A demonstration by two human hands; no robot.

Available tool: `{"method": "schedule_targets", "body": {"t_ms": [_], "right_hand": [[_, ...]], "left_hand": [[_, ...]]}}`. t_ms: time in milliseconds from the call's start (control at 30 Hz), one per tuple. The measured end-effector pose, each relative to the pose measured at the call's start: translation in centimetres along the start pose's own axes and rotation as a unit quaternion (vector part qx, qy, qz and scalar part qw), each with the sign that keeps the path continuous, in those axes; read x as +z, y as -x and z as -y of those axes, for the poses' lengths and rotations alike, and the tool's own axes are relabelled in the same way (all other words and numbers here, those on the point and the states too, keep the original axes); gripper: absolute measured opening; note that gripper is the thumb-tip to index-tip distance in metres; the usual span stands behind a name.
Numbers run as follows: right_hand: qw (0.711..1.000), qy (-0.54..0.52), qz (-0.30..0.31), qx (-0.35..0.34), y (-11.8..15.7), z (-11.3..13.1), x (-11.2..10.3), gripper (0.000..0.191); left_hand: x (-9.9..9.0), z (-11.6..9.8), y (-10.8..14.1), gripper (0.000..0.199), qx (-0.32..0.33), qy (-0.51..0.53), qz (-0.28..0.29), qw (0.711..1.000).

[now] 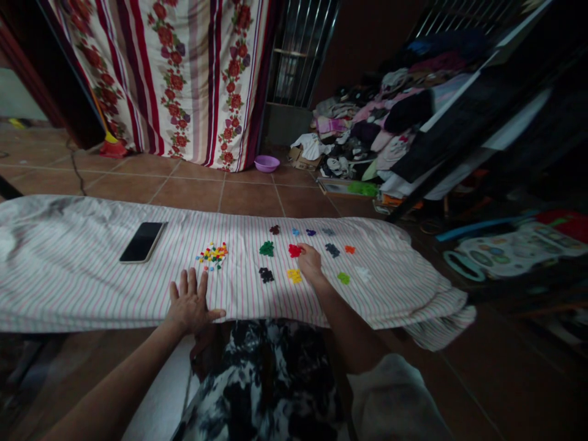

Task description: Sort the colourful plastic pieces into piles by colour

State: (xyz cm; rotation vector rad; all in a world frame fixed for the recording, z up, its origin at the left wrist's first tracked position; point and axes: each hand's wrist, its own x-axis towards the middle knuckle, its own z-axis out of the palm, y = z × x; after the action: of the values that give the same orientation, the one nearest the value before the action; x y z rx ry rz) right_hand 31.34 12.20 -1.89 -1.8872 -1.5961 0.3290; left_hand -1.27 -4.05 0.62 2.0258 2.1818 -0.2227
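Observation:
My left hand (192, 305) lies flat with spread fingers on the striped cloth (114, 294), just below a mixed pile of small coloured pieces (212, 254). At the small red pile (294, 250), my right hand (309, 260) has its fingers pinched together; whatever is between them is hidden. Around it lie single-colour piles: green (267, 248), black (266, 275), yellow (294, 275), dark grey (332, 250), orange (350, 249), lime (343, 278) and white (363, 274). Farther back are brown (274, 229), light blue (296, 232), dark blue (311, 233) and grey pieces (328, 231).
A phone (142, 242) rests on the cloth at the left. Beyond the table hang a floral curtain (197, 79) and, on the floor, a purple basin (267, 163). Heaped clothes (367, 122) fill the back right, and a plastic toy panel (500, 251) sits at the right.

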Motion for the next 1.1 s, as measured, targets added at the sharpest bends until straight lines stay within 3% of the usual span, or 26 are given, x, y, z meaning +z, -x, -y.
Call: {"method": "schedule_targets", "body": {"t_ms": [433, 967, 1100], "right_hand": [[0.998, -0.057, -0.029, -0.006, 0.3, -1.2, 1.1, 0.058], [0.997, -0.068, 0.0, 0.035, -1.0, -1.2, -0.5, 0.054], [0.998, -0.057, 0.007, 0.005, -0.8, -0.9, -0.6, 0.051]], "left_hand": [[0.1, -0.1, 0.0, 0.112, -0.001, 0.004, -0.013, 1.0], [0.6, 0.2, -0.2, 0.114, 0.006, -0.01, -0.023, 1.0], [0.7, 0.2, -0.2, 0.113, 0.006, -0.007, -0.03, 0.999]]}}
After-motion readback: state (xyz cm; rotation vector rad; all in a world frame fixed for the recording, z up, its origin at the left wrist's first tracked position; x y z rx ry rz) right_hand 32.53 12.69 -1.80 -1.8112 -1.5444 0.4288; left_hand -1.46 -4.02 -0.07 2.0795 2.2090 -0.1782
